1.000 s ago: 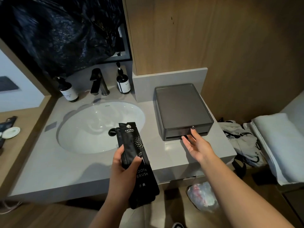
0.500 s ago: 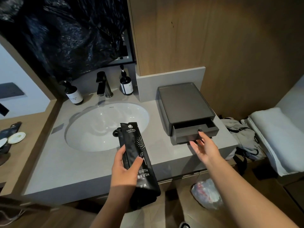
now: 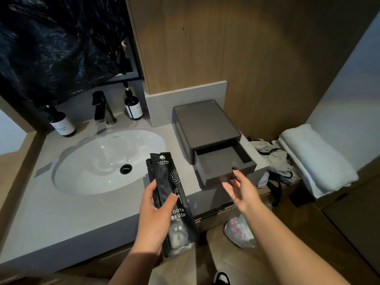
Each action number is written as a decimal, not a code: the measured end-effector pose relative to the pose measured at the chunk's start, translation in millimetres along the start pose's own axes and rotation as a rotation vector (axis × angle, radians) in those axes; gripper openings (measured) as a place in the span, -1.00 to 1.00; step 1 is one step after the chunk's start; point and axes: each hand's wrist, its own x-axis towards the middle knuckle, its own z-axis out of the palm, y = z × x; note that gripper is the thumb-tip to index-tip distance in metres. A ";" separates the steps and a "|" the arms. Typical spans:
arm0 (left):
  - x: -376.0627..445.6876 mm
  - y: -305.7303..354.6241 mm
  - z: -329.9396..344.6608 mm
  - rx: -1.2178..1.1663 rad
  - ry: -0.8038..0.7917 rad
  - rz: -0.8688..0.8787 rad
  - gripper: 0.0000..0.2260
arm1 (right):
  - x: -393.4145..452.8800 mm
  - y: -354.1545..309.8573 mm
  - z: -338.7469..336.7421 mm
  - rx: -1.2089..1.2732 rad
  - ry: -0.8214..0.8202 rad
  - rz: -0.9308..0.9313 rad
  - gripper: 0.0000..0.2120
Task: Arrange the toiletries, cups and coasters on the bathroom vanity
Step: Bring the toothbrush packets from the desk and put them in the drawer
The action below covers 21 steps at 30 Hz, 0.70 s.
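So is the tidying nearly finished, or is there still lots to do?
Not nearly. Done: the dark grey box's drawer is pulled open and looks empty, and two dark pump bottles stand by the black tap. In hand: the left hand holds black toothbrush packets; the right hand is at the drawer front. Left: putting the packets away. No cups or coasters are in view.

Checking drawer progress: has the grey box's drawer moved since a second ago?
Yes. The drawer has slid out of the grey box toward the counter's front edge, pulled by the right hand.
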 end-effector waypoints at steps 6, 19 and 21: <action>3.6 -7.5 19.1 0.013 -0.056 -0.017 -0.63 | -13.1 6.2 -22.6 0.014 -0.012 -0.011 -0.79; 15.4 -23.5 41.4 0.029 -0.128 -0.039 -0.60 | -25.1 17.9 -57.2 0.079 -0.008 0.032 -0.68; 17.9 -24.1 42.8 0.037 -0.129 -0.027 -0.60 | -25.8 15.4 -56.8 0.075 -0.012 0.053 -0.65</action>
